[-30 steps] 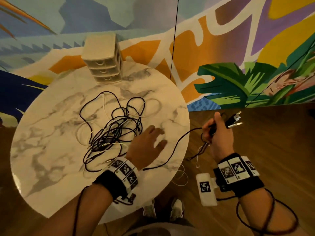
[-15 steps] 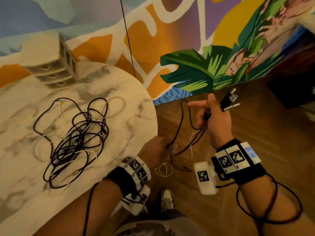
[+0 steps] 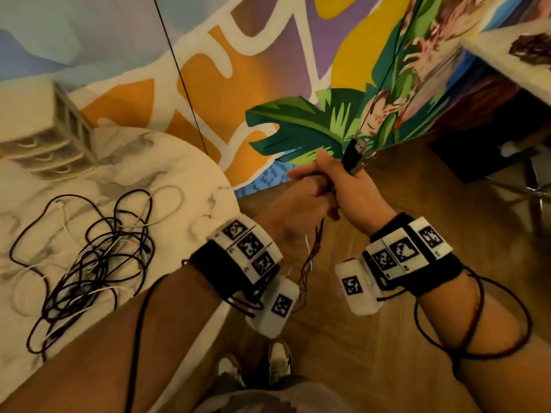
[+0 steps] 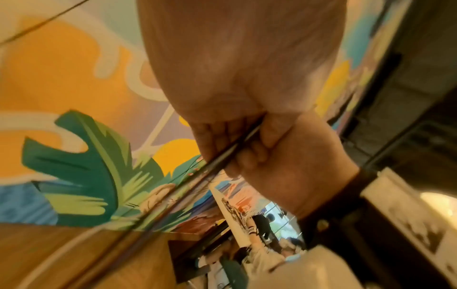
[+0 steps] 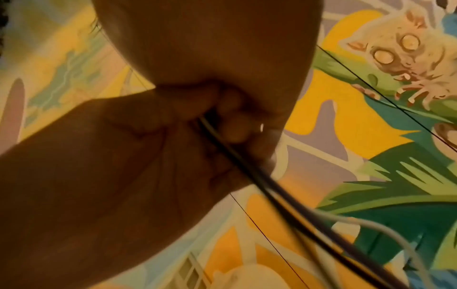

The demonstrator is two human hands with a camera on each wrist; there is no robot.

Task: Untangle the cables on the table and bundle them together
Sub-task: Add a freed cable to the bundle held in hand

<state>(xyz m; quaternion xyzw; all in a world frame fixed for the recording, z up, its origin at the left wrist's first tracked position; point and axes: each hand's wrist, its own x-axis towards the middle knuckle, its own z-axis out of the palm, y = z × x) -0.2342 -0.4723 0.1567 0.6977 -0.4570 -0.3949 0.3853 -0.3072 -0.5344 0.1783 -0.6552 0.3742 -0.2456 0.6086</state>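
A tangle of black and white cables (image 3: 89, 263) lies on the round marble table (image 3: 185, 180). Off the table's right edge my two hands meet in the air. My right hand (image 3: 348, 192) grips a bunch of pulled-out cables, with their USB plugs (image 3: 354, 152) sticking up above its fist. Pressed against it from the left, my left hand (image 3: 301, 201) is curled round the same cables (image 4: 222, 160) just below. The loose lengths (image 3: 313, 257) hang down between my wrists. In the right wrist view black and white strands (image 5: 247, 172) run out of my fist.
A small beige drawer unit (image 3: 44, 135) stands at the table's far side. A painted wall is behind, with wooden floor below. Another table (image 3: 507, 55) juts in at top right. My shoes (image 3: 253, 371) are by the table's edge.
My left hand left the tabletop, took the hanging black cable and rose to join my right hand. That cable has come off the table. My view swung right.
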